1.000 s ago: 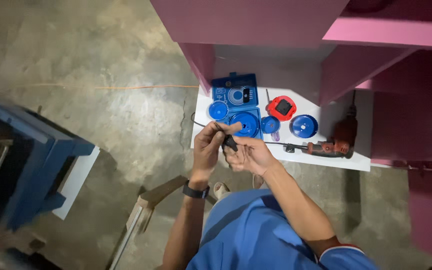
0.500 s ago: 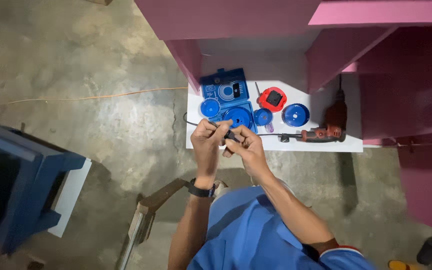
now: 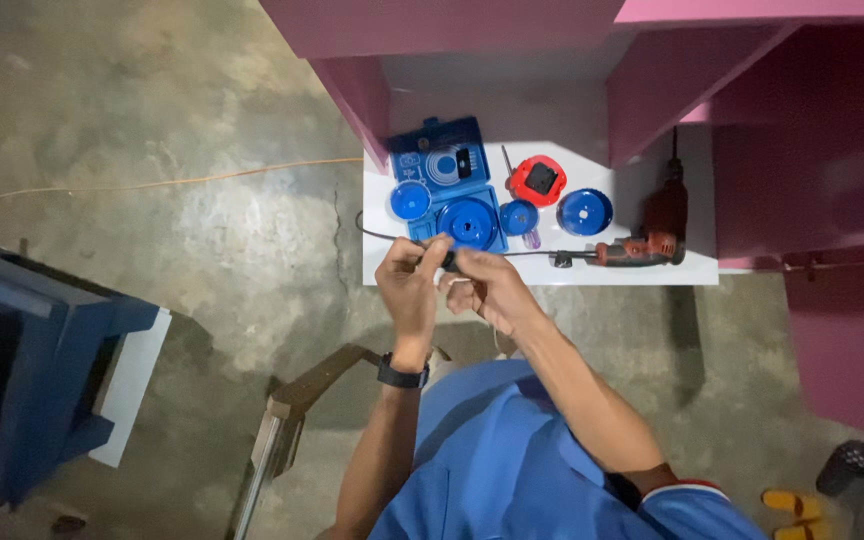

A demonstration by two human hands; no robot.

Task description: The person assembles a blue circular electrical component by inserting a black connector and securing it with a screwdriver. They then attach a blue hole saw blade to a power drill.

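Observation:
My left hand [image 3: 407,285] and my right hand [image 3: 487,290] are close together over the near edge of a white board [image 3: 642,275]. Both pinch a thin black cable [image 3: 442,258]. One end curves off to the left. The other runs right along the board toward a red and black power drill [image 3: 642,245]. My left wrist wears a black watch [image 3: 402,372]. Just beyond my fingers lies an open blue case [image 3: 447,165] with a large blue hole saw [image 3: 468,222] in it.
On the board also lie loose blue hole saws [image 3: 410,200] [image 3: 584,210] and a red round thing with a black middle [image 3: 537,180]. Pink cabinet panels [image 3: 452,25] stand behind and right. A blue frame [image 3: 32,370] is left; an orange cord [image 3: 152,183] crosses the concrete floor.
Both hands stay together on the cable and have shifted slightly toward the board's near left corner. The view has tilted, so the board sits higher in frame.

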